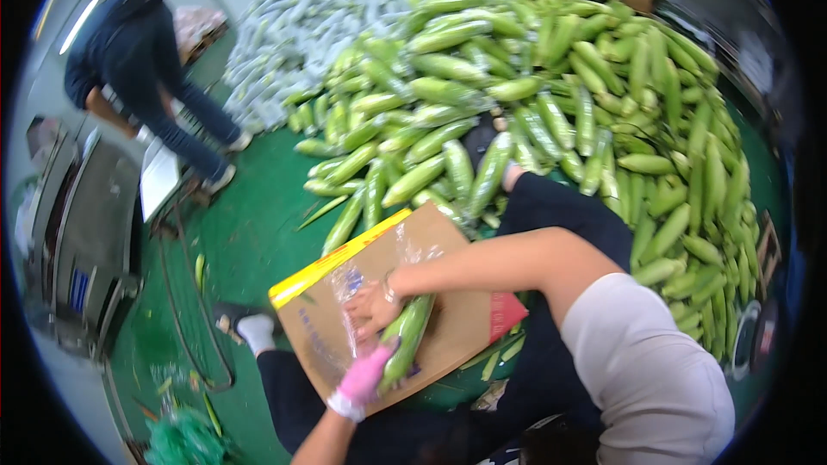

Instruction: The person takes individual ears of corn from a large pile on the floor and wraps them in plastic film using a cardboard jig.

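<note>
A sheet of brown cardboard [452, 329] with a yellow edge and a red corner lies across my lap. On it rests an ear of corn in its green husk [410, 336], slanted. My left hand [365, 378], in a pink glove, grips the ear near its lower end. Bare and wearing a bracelet, my right hand [371, 310] is on clear plastic film [344, 284] beside the ear. Its fingertips are blurred, so I cannot tell whether they pinch the film.
Film-wrapped corn [446, 68] heaps up ahead; unwrapped husked corn [665, 168] piles to the right. Pale wrapped produce [310, 19] lies behind. A person [139, 58] bends over a white board [160, 174] at the left. A green plastic bag [184, 439] sits on the green floor [258, 206].
</note>
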The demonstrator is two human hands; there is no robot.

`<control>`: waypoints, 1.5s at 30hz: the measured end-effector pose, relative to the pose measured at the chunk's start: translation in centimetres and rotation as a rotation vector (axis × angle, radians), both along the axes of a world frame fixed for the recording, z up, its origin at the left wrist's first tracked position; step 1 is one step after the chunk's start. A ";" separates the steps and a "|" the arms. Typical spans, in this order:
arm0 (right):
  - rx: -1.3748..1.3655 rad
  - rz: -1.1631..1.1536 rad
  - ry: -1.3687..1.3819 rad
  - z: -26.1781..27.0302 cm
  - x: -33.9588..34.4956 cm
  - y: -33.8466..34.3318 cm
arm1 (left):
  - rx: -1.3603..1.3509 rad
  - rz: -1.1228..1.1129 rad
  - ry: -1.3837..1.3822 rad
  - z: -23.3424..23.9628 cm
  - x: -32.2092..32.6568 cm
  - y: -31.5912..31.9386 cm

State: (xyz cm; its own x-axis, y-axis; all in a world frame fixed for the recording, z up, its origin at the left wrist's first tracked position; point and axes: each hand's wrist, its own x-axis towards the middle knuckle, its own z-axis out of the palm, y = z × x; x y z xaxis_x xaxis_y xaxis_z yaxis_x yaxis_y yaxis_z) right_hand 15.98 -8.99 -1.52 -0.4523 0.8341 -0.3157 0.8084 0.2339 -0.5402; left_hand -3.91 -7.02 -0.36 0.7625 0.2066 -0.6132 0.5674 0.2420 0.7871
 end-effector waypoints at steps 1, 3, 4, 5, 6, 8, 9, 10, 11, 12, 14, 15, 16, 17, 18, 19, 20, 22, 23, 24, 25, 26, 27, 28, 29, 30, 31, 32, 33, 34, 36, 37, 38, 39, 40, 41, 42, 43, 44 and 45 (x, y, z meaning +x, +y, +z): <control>0.127 -0.087 0.015 -2.6 0.3 -1.3 | -0.423 0.110 0.153 -0.3 -1.2 -1.9; 0.312 -0.144 0.102 -4.6 0.3 -3.3 | -0.592 0.152 0.158 0.0 -3.2 -5.8; 0.344 -0.224 0.217 -5.1 0.6 -4.3 | -0.589 0.100 0.164 -0.3 -4.8 -7.5; 0.381 -0.302 0.333 -5.7 1.3 -5.4 | -0.564 0.050 0.265 -0.8 -6.8 -9.0; 0.370 -0.317 0.456 -4.5 -0.1 -5.1 | -0.514 0.087 0.347 -0.4 -10.5 -10.0; 0.375 -0.398 0.637 -4.0 -1.4 -10.1 | -0.284 0.056 0.415 0.7 -12.4 -12.7; 0.403 -0.410 0.706 -3.9 -2.1 -13.7 | -0.093 0.039 0.381 1.2 -12.7 -13.9; 0.184 -0.458 0.628 -2.3 -2.4 -17.3 | 0.151 -0.065 0.177 0.7 -13.8 -13.5; -0.037 -0.513 0.545 -1.4 -2.0 -21.4 | -0.054 0.081 0.275 3.9 -10.7 -13.6; 0.065 -0.848 0.728 -3.1 -3.2 -26.3 | -0.075 0.028 0.276 4.9 -7.6 -13.5; 0.104 -1.363 1.157 -2.3 -5.0 -29.9 | 0.312 0.025 -0.074 6.8 -3.3 -13.4; 0.006 -1.591 1.397 0.0 -5.5 -31.2 | 0.497 0.020 -0.254 7.9 -1.0 -13.3; -0.034 -1.553 1.423 -0.1 -5.1 -32.7 | 0.522 0.026 -0.241 9.6 1.5 -13.3; -0.017 -1.570 1.425 0.3 -4.5 -34.0 | 0.547 0.023 -0.236 10.9 3.7 -13.7; -0.192 -1.479 1.467 1.2 -4.1 -34.8 | 0.571 0.183 -0.435 8.1 5.6 -13.3; -0.361 -1.382 1.501 1.9 -3.8 -35.5 | 0.581 0.340 -0.635 4.7 7.8 -12.9; -0.326 -1.189 1.550 1.8 -3.8 -35.4 | 0.362 0.441 -0.674 4.4 10.6 -15.0; -0.194 -1.175 1.575 4.9 -1.1 -33.8 | 0.023 0.384 -0.629 4.9 18.0 -18.5; -0.152 -1.241 1.617 5.9 1.0 -33.0 | -0.091 0.250 -0.553 4.4 21.1 -19.2; -0.004 -1.344 1.742 4.7 4.1 -31.7 | -0.172 0.215 -0.541 3.8 24.4 -19.4; 0.090 -1.437 1.499 4.7 8.6 -30.4 | -0.249 0.192 -0.526 3.0 27.4 -18.9; 0.267 -1.362 1.317 3.7 13.5 -29.8 | -0.203 0.116 -0.636 2.6 30.5 -18.4; 0.265 -1.420 1.031 4.5 17.9 -29.8 | -0.144 0.049 -0.748 2.2 33.1 -17.1; 0.708 -1.377 0.618 1.2 22.7 -30.4 | -0.217 0.038 -0.808 2.3 35.6 -16.6; 0.655 -1.408 0.585 2.4 26.1 -31.9 | -0.262 0.064 -0.866 2.0 37.0 -14.7; 0.667 -1.673 0.497 1.6 29.0 -35.0 | -0.056 -0.081 -0.827 3.3 37.0 -14.4; 0.788 -1.851 0.062 -1.7 33.0 -40.1 | -0.027 -0.127 -0.819 4.2 36.8 -14.2; 0.661 -2.024 -0.353 -4.5 35.8 -45.1 | 0.015 -0.128 -0.801 4.3 35.7 -12.9; 0.319 -2.116 -0.542 -4.8 37.1 -47.7 | 0.087 -0.105 -0.774 4.2 33.6 -10.4; -0.078 -2.131 -0.754 -6.5 37.9 -51.2 | 0.160 -0.042 -0.701 4.2 31.4 -8.9; -0.320 -1.908 -1.019 -11.5 37.9 -58.8 | 0.280 0.089 -0.569 3.3 27.2 -6.3; -0.496 -1.912 -1.029 -13.0 37.6 -62.7 | 0.307 0.144 -0.517 2.5 25.4 -5.3; -0.311 -1.875 -1.073 -14.3 36.9 -61.6 | 0.382 0.223 -0.451 2.7 22.7 -3.9; -0.212 -1.872 -1.057 -14.6 36.6 -61.5 | 0.428 0.290 -0.398 2.8 20.4 -2.8; 0.009 -1.807 -1.178 -15.4 35.9 -63.4 | 0.489 0.335 -0.340 2.2 18.1 -1.2; -0.016 -1.723 -1.140 -15.4 35.4 -62.4 | 0.561 0.395 -0.296 2.4 15.5 -0.2; -0.007 -1.681 -1.011 -14.3 34.5 -59.1 | 0.700 0.414 -0.227 2.8 12.0 1.3; 0.055 -1.704 -0.901 -12.4 33.3 -56.6 | 0.818 0.431 -0.159 2.6 8.5 2.8; 0.115 -1.769 -0.841 -10.7 32.4 -55.2 | 0.912 0.444 -0.095 1.8 4.8 4.2; 0.313 -1.805 -0.731 -9.6 32.2 -55.2 | 1.059 0.360 -0.007 1.1 1.2 5.5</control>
